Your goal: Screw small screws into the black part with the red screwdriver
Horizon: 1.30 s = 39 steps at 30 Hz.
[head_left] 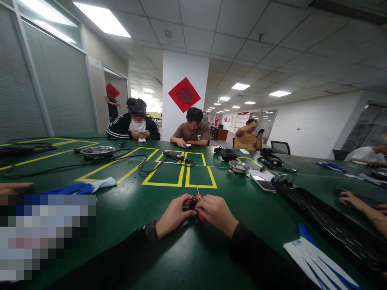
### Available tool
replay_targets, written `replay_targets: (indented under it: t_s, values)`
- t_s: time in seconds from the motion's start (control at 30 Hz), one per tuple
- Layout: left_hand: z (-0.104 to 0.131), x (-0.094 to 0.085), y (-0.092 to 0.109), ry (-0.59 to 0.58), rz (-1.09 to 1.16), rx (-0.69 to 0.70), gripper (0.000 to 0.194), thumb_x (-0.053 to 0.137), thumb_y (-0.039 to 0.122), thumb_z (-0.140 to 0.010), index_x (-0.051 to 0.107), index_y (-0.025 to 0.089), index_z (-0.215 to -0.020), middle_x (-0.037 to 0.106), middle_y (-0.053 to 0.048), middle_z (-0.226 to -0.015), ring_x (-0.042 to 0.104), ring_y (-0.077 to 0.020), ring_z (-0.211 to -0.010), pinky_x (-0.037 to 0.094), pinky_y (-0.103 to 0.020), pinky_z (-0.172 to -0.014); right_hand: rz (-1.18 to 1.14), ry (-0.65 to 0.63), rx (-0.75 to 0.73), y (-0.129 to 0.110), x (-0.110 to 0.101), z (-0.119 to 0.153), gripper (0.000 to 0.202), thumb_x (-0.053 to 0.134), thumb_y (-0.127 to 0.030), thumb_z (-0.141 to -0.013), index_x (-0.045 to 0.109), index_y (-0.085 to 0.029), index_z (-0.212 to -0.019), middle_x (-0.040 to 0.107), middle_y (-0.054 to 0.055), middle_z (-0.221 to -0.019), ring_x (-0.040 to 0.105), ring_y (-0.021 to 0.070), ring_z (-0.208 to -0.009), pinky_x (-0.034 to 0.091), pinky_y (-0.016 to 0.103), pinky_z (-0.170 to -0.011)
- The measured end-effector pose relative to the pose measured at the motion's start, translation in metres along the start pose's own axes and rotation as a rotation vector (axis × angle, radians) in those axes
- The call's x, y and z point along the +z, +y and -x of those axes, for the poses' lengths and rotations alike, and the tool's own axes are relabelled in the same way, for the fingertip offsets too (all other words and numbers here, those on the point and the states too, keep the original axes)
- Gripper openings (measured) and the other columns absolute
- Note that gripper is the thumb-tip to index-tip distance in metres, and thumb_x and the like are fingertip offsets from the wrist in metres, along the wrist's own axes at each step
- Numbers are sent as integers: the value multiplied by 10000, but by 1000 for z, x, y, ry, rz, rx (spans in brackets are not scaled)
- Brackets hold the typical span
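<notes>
Fingers of the left hand (173, 215) close around a small dark part while those of the right hand (220, 212) appear to pinch an orange-handled screwdriver (200, 216), the two sets all but meeting over a broad green counter (133, 213). Directly across from the fingers, a person in a brown shirt (191, 133) sits bent over the far edge. To the right of the fingers and well apart runs a long black case (328, 227); nearer the viewer on that same side lies a blue-and-white glove (316, 259). Beyond the fingers, yellow tape (201, 186) marks out rectangles, and farther right stand a metal bowl (240, 170) and, closer in, a phone (263, 184) lying face up.

Between the fingertips, the screwdriver points its shaft away from the wearer, the dark part (194, 202) just to its left. From where I stand, the step in hand looks like close work with tool and part together, though whether the two are joined I cannot tell. The next move, in my judgement, calls for a steady left hold and small, controlled motion from the right fingers.
</notes>
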<state>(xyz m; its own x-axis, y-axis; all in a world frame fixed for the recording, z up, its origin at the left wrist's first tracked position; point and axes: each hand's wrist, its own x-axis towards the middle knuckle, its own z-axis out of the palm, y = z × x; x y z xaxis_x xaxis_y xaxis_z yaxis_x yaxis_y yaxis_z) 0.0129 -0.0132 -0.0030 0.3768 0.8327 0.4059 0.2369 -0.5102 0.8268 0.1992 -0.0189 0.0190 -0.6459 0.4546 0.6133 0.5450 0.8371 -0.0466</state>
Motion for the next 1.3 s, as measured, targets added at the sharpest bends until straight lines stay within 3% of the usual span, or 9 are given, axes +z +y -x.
replay_targets:
  t_s: [0.3,0.67,0.93,1.13,1.3]
  values:
    - [1,0,2,12,-41,-4,265,662,181,-659,581,167,-912,670,-32,-920,615,-187,-889,461,-299,-835,286,-82,-128,2,0,0,126,493,-245,-854,594,-194,-799,616,23,-756,514,153,-698,329,284,-614]
    - [0,-1,3,9,-66,-1,248,648,179,-670,570,164,-905,662,-27,-913,604,-181,-877,454,-284,-815,226,-37,-156,5,5,0,137,493,-242,-851,596,-188,-778,620,30,-736,527,149,-699,341,282,-628]
    - [-1,-3,6,-5,-119,-11,224,621,206,-700,565,161,-912,650,-29,-897,594,-178,-853,447,-275,-790,30,-19,0,0,-1,-1,118,514,-139,-799,614,-190,-836,636,28,-791,525,168,-815,364,310,-761]
    - [0,-2,8,-17,-108,-7,246,614,205,-703,564,163,-940,646,-19,-891,594,-165,-840,447,-263,-782,20,-88,-25,-1,-5,-1,170,490,-137,-815,619,-191,-912,636,43,-846,517,177,-853,381,312,-779]
    - [2,0,8,-9,-142,-27,256,631,261,-705,563,170,-935,633,-6,-851,587,-159,-798,452,-260,-756,98,-84,112,11,-5,0,237,462,-100,-831,577,-181,-1022,624,58,-983,512,185,-922,392,317,-816]
